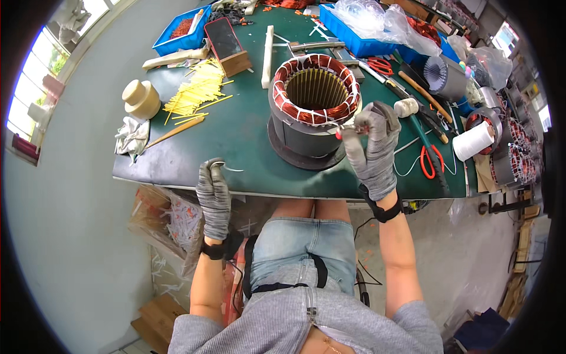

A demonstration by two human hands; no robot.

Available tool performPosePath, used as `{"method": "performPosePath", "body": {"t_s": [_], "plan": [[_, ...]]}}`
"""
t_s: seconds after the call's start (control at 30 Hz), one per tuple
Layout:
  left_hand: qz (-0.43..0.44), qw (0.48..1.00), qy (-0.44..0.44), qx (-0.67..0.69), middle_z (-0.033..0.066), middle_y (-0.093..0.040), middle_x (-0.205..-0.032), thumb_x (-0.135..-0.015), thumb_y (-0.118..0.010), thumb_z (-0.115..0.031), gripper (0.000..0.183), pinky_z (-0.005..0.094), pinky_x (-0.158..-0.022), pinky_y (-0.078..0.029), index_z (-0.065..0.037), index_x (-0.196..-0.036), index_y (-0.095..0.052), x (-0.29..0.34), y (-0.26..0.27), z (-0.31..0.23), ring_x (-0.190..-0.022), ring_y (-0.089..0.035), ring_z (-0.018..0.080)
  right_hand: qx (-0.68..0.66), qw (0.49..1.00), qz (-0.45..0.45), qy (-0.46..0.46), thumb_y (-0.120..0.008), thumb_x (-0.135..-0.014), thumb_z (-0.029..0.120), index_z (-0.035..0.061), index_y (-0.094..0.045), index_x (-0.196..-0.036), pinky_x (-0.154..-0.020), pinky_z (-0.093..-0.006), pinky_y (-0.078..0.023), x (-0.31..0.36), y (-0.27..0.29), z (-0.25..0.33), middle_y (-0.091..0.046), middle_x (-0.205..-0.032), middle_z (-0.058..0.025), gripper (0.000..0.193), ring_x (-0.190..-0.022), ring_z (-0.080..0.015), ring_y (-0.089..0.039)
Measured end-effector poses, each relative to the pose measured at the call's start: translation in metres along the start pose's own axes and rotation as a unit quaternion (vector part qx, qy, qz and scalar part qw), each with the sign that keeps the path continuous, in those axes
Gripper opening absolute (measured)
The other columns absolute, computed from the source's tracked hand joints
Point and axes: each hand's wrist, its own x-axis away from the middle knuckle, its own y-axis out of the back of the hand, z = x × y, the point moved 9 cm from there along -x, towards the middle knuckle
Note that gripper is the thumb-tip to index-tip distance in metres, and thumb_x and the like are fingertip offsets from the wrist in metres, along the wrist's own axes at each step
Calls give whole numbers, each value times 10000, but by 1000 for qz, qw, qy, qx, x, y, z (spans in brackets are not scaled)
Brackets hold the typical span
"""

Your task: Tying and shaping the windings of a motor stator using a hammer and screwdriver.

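Stator (pixel 315 113), green tabletop (pixel 250 138), pale wall (pixel 88 177)

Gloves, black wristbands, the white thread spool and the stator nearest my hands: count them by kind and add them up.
Gloves: 2
Wristbands: 2
Spool: 1
Stator: 1
Total: 6

Small item (pixel 348 128) in right grip (pixel 376 144) partly hidden, kind unclear. Orange pieces (pixel 288 3) cut off at top edge.
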Motion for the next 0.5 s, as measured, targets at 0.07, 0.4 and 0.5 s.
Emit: {"method": "performPosePath", "body": {"t_s": [0.07, 0.4, 0.5], "plan": [[13, 999, 29, 14, 90, -557, -780, -957, -393, -98, 193, 303, -606, -428, -30, -1005, -568, 4, -3, 12, -607, -466, 185, 93, 993, 13, 70, -709, -708, 209, 84, -526, -902, -777, -404, -390, -5, -5, 4, -535, -954, -109, 294, -865, -284, -505], [137, 953, 206, 174, 20, -477, -661, -966, -418, -117, 182, 269, -508, -359, -54, -987, -588, 12, -41, 3, -553, -386, 98, 135, 981, -46, 128, -766, -659, 253, 172, -513, -959, -744, -386, -359, 6, -2, 1, -499, -915, -58, 400, -836, -245, -501], [155, 944, 222, 191, -55, -392, -635, -988, -410, -189, 202, 203, -445, -296, -105, -1003, -594, 19, -43, -8, -507, -333, 28, 130, 978, -68, 149, -777, -648, 255, 184, -507, -968, -749, -392, -356, 17, 2, 5, -496, -893, -42, 424, -832, -238, -499]]}}
